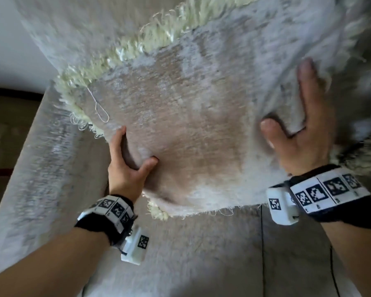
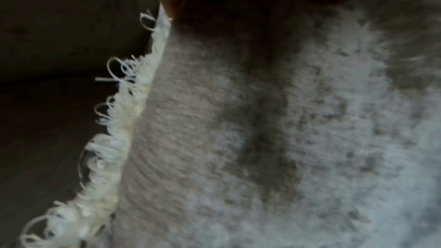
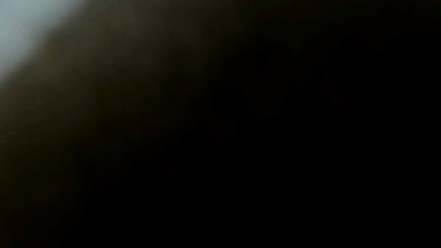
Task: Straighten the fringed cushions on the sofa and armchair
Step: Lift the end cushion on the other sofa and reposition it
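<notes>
We've got one fringed cushion (image 1: 180, 125) in hand: grey-beige plush face toward us, cream fringe (image 1: 107, 67) along its top and left edges, propped against the seat back (image 1: 90, 24), lower edge just above the seat (image 1: 201, 254). Whether this is the sofa or the armchair, we can't tell. Left hand (image 1: 126, 168) grips the lower-left edge, thumb dug into the face and fingers wrapped behind, a visible dent at the thumb. Right hand (image 1: 302, 129) lies flat on the right side, fingers spread and straight, pressing the pile rather than clamping. Left wrist view shows the same fringe (image 2: 114, 139) and plush (image 2: 262, 139) close up; right wrist view is nearly black, nothing usable. Handling call: light, soft, squashy fill, so it deforms under any grip and won't hold a line from one-sided force. The pile looks slick enough for a flat palm to slide. The fringe is loose yarn with a long pulled loop (image 1: 99, 108) near the left corner, so we avoid tugging there. Best hold, we reckon: the seam body at two opposite edges or corners, inside the fringe. A second fringed edge (image 1: 351, 159) sits just right of the right wrist, likely another cushion. A grey armrest (image 1: 41, 157) runs to the left, with floor (image 1: 7, 129) beyond.
</notes>
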The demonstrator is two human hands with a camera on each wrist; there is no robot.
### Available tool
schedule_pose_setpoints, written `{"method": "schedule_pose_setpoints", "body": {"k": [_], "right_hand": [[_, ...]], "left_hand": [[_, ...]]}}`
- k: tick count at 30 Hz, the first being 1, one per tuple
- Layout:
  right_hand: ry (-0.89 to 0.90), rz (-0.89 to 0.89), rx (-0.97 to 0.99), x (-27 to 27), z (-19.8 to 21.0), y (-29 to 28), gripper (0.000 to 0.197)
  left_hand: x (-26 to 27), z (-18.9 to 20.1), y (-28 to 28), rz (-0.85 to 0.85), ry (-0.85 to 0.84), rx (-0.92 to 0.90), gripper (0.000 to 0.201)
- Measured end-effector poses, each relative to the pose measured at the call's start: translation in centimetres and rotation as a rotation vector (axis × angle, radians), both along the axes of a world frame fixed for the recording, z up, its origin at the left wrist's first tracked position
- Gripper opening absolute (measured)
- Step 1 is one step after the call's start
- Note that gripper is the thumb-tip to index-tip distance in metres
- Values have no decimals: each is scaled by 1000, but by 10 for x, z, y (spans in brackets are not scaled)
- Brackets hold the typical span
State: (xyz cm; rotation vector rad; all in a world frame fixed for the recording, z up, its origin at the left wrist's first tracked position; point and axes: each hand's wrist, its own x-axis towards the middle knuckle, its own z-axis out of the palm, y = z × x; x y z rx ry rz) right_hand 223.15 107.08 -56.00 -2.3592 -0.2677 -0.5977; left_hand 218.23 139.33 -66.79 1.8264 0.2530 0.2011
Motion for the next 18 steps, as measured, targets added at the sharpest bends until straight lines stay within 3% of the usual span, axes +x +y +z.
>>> {"method": "schedule_pose_setpoints", "body": {"k": [5, 9, 18], "right_hand": [[83, 124, -174, 37, 45, 14, 83], [67, 146, -170, 43, 28, 16, 85], [52, 138, -196, 42, -4, 7, 87]], "left_hand": [[-9, -11, -27, 183, 40, -162, 65], [1, -28, -39, 303, 109, -236, 62], [11, -52, -45, 332, 118, -261, 52]]}}
